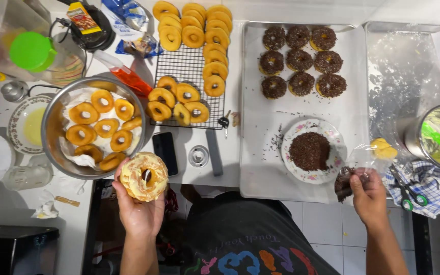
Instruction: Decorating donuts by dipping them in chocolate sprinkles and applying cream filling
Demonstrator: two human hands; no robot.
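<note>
My left hand [137, 206] holds a ring doughnut [144, 176] smeared with pale yellow cream, just in front of a steel bowl [52, 109] of plain doughnuts. My right hand [368, 196] grips a clear piping bag [370, 158] with yellow cream at its tip, near the table's front edge. Beside it, a flowered plate [332, 140] carries a heap of chocolate sprinkles [309, 150]. Several sprinkle-coated doughnuts [299, 61] sit in rows on a paper-lined tray [260, 153].
A wire rack [182, 63] with plain doughnuts stands in the middle. A black phone [165, 153] and small glass [198, 156] lie before it. At right sit a steel pot [413, 135] with a green spatula, scissors [408, 193] and a checked cloth [434, 186].
</note>
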